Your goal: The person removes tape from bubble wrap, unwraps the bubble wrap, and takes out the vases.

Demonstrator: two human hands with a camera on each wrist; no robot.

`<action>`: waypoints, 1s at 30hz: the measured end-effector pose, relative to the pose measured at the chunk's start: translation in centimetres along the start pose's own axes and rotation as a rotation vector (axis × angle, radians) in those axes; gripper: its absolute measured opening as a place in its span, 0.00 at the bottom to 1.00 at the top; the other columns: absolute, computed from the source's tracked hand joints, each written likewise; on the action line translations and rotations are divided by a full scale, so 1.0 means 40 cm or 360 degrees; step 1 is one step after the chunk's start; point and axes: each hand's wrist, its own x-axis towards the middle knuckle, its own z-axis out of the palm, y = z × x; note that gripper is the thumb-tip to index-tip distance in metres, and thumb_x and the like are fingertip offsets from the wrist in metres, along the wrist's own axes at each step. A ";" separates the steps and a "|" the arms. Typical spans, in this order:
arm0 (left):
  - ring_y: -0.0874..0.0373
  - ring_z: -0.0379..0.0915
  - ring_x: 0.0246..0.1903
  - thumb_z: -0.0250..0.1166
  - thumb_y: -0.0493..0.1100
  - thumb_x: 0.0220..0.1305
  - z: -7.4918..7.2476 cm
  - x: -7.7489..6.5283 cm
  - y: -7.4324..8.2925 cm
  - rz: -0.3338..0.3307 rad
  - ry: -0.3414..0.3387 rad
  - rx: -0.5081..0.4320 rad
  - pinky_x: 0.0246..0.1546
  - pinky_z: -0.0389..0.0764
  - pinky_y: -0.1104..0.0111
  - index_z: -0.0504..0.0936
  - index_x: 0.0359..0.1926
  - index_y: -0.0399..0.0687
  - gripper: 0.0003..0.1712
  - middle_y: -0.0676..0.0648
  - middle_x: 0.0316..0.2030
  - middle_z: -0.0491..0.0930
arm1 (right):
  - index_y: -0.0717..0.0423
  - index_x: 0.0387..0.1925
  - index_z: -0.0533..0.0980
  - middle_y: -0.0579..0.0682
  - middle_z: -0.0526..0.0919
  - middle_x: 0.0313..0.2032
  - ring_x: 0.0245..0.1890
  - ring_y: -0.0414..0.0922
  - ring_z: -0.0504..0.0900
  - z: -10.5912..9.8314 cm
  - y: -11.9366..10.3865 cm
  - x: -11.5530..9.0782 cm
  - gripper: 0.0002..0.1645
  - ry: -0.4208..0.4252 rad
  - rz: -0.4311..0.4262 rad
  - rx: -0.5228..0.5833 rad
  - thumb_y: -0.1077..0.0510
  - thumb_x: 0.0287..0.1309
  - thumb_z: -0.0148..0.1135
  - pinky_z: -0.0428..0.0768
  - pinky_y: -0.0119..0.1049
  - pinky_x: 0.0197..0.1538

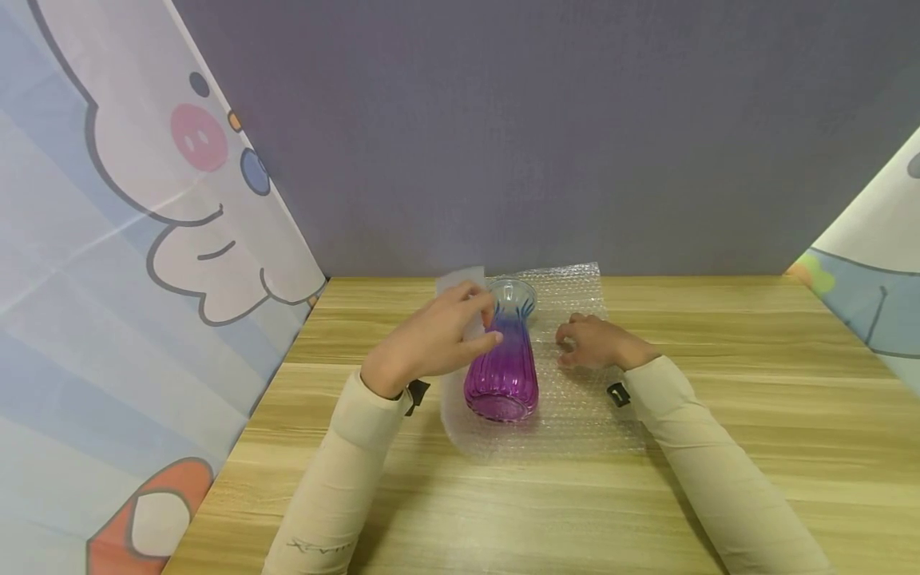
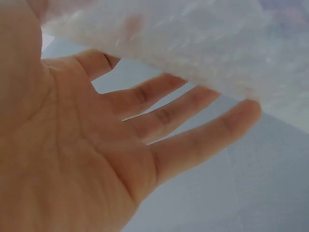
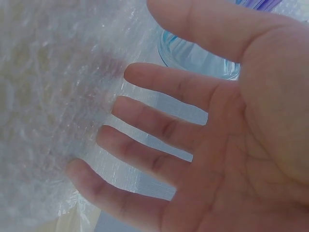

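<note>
A glass vase (image 1: 501,363), blue at the neck and purple at the base, lies on a sheet of bubble wrap (image 1: 575,415), its mouth pointing away from me. My left hand (image 1: 438,331) is over the vase's left side, where the wrap's edge stands raised. In the left wrist view its fingers are extended, with the fingertips against the wrap (image 2: 217,53). To the right of the vase, my right hand (image 1: 592,342) has its fingertips at the wrap. The right wrist view shows these fingers spread and nearly straight, the vase's rim (image 3: 193,55) behind the thumb.
The wrap lies on a wood-grain table (image 1: 517,511). A grey panel (image 1: 546,136) rises along the far edge. Cartoon-printed cloth (image 1: 129,319) hangs at the left, and more of it at the right. Black straps (image 1: 618,394) show near the wrists.
</note>
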 end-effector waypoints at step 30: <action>0.50 0.76 0.46 0.62 0.57 0.72 -0.026 -0.010 -0.094 -0.0359 -0.0275 0.0009 0.50 0.78 0.56 0.83 0.44 0.50 0.17 0.43 0.50 0.81 | 0.60 0.52 0.81 0.62 0.81 0.51 0.53 0.65 0.79 0.004 0.001 -0.002 0.22 0.0021 0.0021 0.0010 0.51 0.59 0.69 0.77 0.65 0.58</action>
